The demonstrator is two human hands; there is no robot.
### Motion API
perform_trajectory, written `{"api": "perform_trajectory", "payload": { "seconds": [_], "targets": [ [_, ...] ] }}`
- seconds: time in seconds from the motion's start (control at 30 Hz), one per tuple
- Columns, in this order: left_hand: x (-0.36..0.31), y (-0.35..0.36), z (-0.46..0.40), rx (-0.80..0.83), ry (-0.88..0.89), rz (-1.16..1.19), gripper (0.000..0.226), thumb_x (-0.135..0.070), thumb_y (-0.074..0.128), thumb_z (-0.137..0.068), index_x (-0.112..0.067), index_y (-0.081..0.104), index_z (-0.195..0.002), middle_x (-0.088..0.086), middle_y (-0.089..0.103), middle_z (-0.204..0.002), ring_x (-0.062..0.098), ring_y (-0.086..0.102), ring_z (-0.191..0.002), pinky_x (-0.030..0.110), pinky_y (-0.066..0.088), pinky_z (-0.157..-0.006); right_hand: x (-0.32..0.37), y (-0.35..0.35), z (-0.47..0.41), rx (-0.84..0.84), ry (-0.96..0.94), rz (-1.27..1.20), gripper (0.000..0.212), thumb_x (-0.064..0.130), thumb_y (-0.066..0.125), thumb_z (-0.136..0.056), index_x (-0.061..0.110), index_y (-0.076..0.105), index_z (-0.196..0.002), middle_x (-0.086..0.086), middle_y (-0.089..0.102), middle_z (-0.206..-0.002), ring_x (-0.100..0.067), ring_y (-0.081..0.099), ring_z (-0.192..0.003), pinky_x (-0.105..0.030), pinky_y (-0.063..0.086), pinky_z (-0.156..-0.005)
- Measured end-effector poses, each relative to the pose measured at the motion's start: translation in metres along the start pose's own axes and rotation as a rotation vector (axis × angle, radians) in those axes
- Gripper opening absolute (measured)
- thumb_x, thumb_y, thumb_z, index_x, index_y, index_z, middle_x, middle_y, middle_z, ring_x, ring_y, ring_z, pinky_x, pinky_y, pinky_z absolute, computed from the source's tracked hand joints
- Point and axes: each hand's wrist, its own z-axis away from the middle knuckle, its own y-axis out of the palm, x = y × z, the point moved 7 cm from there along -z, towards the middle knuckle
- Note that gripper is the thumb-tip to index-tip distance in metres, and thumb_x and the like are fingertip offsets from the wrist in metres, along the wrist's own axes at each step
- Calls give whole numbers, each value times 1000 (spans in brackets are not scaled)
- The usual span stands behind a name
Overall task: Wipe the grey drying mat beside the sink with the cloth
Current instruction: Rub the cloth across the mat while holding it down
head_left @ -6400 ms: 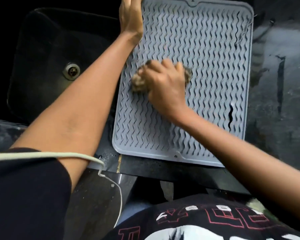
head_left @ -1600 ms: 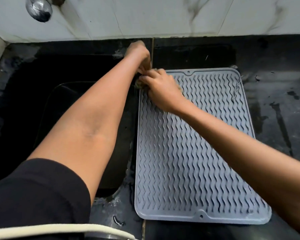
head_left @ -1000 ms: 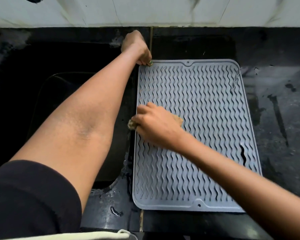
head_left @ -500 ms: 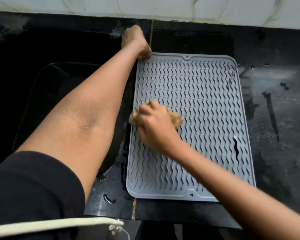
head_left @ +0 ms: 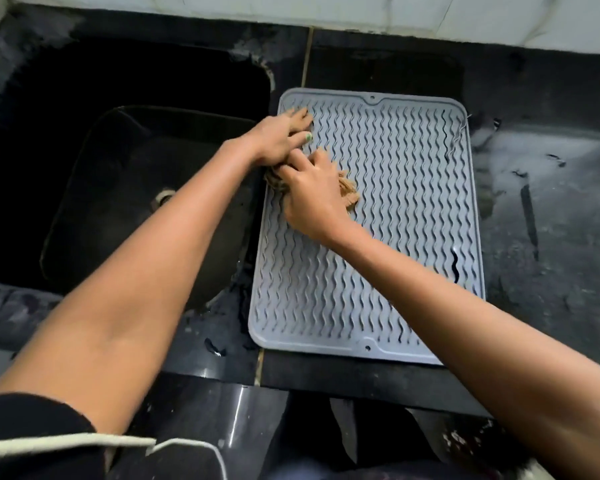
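Both hands' grips clamp the crumpled tan cloth [head_left: 347, 188] on the wavy-ribbed grey mat [head_left: 395, 202].

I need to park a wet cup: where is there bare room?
Free: the grey ridged drying mat's right half and near end, and the dark countertop to its right. Crowded: the mat's far-left part, where the left hand and right hand bunch the tan cloth.

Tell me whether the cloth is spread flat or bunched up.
Bunched up: the cloth shows as a crumpled wad under the right hand on the mat.
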Motion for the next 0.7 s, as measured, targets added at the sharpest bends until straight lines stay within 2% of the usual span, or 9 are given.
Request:
{"api": "perform_trajectory", "payload": {
  "seconds": [0.07,0.17,0.33,0.47,0.63,0.7],
  "targets": [
    [2,9,0,-3,5,-31,51,-19,33,-104,-10,19,-151,7,9,-161,20,3,-150,30,2,-121,9,2,16,15,-75,-41,37,10,46,-77,14,67,-107,-2,60,-112,-32,45,-97,-43,41,-77],
    [0,17,-2,-17,5,-92,53,-20,28,-104,-12,9,-153,6,3,-162,24,-1,-150,36,2,-122,25,4,61,56,-193,-95,35,8,48,-75,14,71,-101,3,63,-105,-28,44,-91,-42,41,-71],
    [-1,17,3,-23,-1,-174,52,-20,23,-105,-12,5,-153,7,2,-162,26,0,-150,36,6,-122,59,11,142,92,-306,-189,27,8,57,-65,12,73,-87,3,66,-88,-28,48,-80,-32,34,-62],
    [-8,16,9,-15,-33,-212,54,-13,25,-104,-11,2,-153,8,1,-162,26,0,-150,37,7,-121,70,14,170,143,-343,-226,27,6,56,-63,12,72,-85,4,65,-86,-26,47,-77,-32,34,-58],
    [-21,12,18,-40,-98,-262,68,2,36,-96,-9,2,-153,9,2,-162,28,2,-150,40,10,-122,73,17,177,301,-352,-318,35,6,51,-67,16,74,-91,3,67,-92,-22,42,-80,-38,44,-68],
    [-29,8,25,-80,-120,-294,71,4,40,-93,-10,5,-153,9,2,-162,30,4,-149,42,10,-122,69,10,174,378,-347,-419,37,4,50,-66,18,76,-90,2,69,-93,-22,48,-81,-39,47,-74]
  ]
}}
